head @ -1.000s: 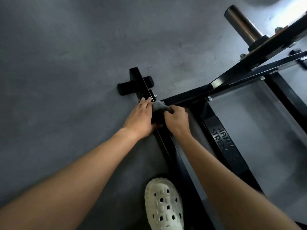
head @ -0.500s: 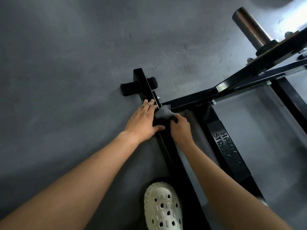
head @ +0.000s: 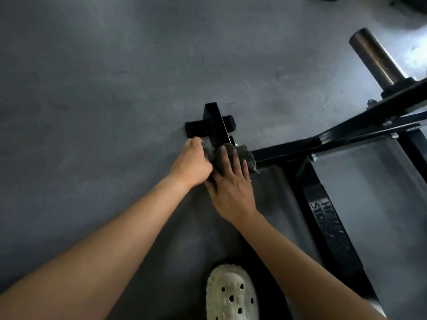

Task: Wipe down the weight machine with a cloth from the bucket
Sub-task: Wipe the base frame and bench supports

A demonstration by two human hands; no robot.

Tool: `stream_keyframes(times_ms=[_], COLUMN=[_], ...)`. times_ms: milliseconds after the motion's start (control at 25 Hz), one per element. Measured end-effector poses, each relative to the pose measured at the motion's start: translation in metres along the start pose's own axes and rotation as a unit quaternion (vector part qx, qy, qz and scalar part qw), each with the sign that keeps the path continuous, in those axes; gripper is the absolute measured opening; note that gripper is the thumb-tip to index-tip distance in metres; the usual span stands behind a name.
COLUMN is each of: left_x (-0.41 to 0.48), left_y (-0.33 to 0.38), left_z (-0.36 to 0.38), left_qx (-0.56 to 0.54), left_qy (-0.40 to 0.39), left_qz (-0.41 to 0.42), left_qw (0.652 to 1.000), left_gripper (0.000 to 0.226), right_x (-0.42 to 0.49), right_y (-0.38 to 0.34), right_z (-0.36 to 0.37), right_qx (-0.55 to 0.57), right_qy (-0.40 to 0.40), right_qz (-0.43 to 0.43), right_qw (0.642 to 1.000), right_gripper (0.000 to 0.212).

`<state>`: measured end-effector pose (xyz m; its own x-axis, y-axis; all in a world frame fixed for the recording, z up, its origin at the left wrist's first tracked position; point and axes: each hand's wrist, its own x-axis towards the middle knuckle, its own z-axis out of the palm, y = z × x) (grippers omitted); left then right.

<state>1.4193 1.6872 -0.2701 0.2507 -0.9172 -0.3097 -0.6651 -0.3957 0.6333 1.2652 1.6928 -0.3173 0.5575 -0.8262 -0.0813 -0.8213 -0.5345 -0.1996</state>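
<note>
Head view: right hand (head: pixel 233 188) lies flat on the cloth (head: pixel 246 157), fingers straight, pressing it on the machine (head: pixel 216 125). Left hand (head: pixel 191 162) is curled up, touching the right hand's left side; I cannot tell if it holds anything

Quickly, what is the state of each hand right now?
Left hand: fingers curled beside the cloth; what it grips cannot be told.
Right hand: open, straight fingers pressing the cloth onto the machine frame.
</note>
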Motion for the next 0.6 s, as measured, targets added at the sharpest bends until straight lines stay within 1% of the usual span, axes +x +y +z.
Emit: stream_keyframes(times_ms=[40, 200, 280, 360, 440, 480, 520, 600], left_x=[0.001, 0.002, 0.004, 0.005, 0.004, 0.003, 0.004, 0.005], left_y=[-0.005, -0.01, -0.011, -0.011, -0.01, -0.01, -0.011, -0.015], left_z=[-0.004, -0.013, -0.013, -0.012, -0.011, -0.011, -0.011, -0.011], left_qx=[0.003, -0.001, -0.009, -0.024, -0.029, -0.029, -0.026, -0.022], left_qy=[0.006, -0.005, -0.011, -0.017, -0.024, -0.026, -0.027, -0.024], left_qz=[-0.011, -0.027, -0.037, -0.052, -0.052, -0.046, -0.039, -0.035], left_qw=[1.0, 1.0, 0.999, 0.998, 0.998, 0.998, 0.999, 0.999], left_gripper=[0.051, 0.052, 0.051, 0.049, 0.049, 0.048, 0.047, 0.044], right_x=[0.004, 0.064, 0.105, 0.123, 0.111, 0.096, 0.076, 0.048], right_y=[0.004, 0.017, 0.011, 0.001, -0.005, -0.007, -0.009, -0.011], right_z=[-0.002, -0.022, -0.029, -0.032, -0.033, -0.029, -0.024, -0.017], right_qx=[-0.027, -0.052, -0.039, -0.038, -0.054, -0.072, -0.101, -0.159], right_qy=[-0.016, -0.049, -0.085, -0.104, -0.085, -0.067, -0.053, -0.071], right_qz=[-0.004, -0.04, -0.031, -0.01, 0.003, -0.004, -0.023, -0.073], right_qw=[0.999, 0.997, 0.995, 0.994, 0.995, 0.995, 0.993, 0.982], right_gripper=[0.051, 0.043, 0.043, 0.044, 0.048, 0.051, 0.055, 0.059])
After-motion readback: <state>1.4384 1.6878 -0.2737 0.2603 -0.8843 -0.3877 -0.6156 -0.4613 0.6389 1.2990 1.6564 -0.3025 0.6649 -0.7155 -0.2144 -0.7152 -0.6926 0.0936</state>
